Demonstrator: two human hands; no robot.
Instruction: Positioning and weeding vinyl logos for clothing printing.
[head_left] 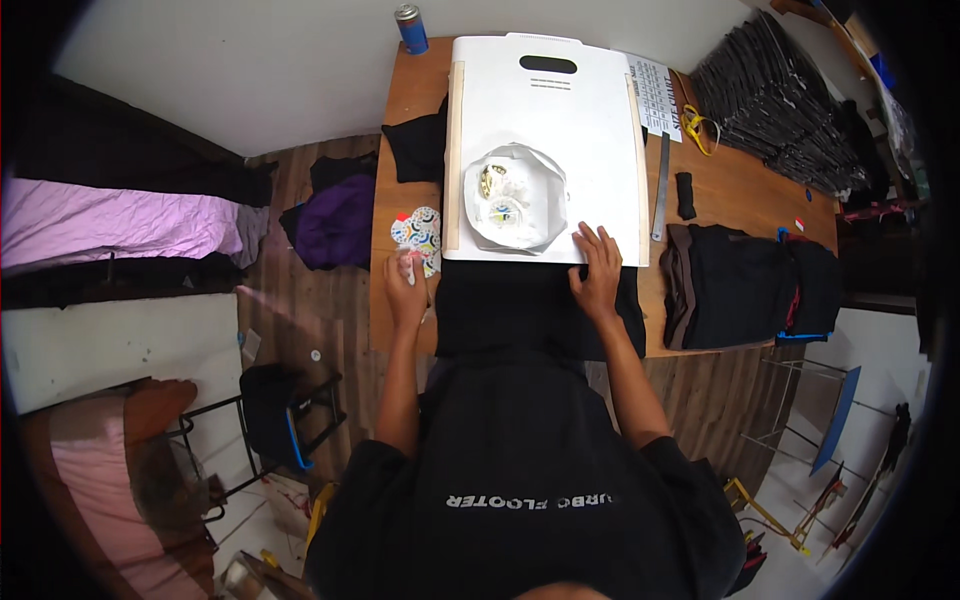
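Observation:
A white board [590, 110] with a slot handle lies on black cloth [510, 310]. Toward its near left stands a round, white, paper-like container [552, 215], with small white and gold pieces inside. My left hand [405, 298] is at the left edge of the table, fingers closed at a small white and red bit that I cannot make out. Just beyond those fingers lie several round patterned stickers [416, 232]. My right hand [598, 272] rests with fingers apart over the board's near right edge and the black cloth, holding nothing.
A blue can [410, 30] stands at the far left of the wooden table [405, 85]. To the right are a metal ruler [661, 190], a black roll [685, 195], yellow scissors [697, 128] and folded dark garments [735, 285]. Stacked black packages [770, 100] fill the far right.

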